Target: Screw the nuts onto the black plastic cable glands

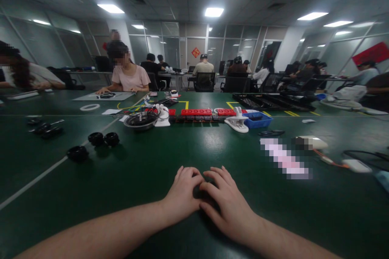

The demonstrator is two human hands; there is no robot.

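My left hand point(184, 189) and my right hand point(226, 200) meet over the front middle of the green table point(146, 170). Their fingers curl inward around a small dark object point(197, 191), mostly covered, whose kind I cannot make out. The right thumb points in toward the left hand. Off to the left stand several black, round, cup-like parts point(96, 139), apart from both hands.
Straight ahead lie red blocks point(196, 112), a white clamp point(238, 121), a blue bin point(257, 119) and a round black tray point(141, 120). A white device with a cable point(316, 142) is on the right. Across the table sits a person in pink point(130, 75).
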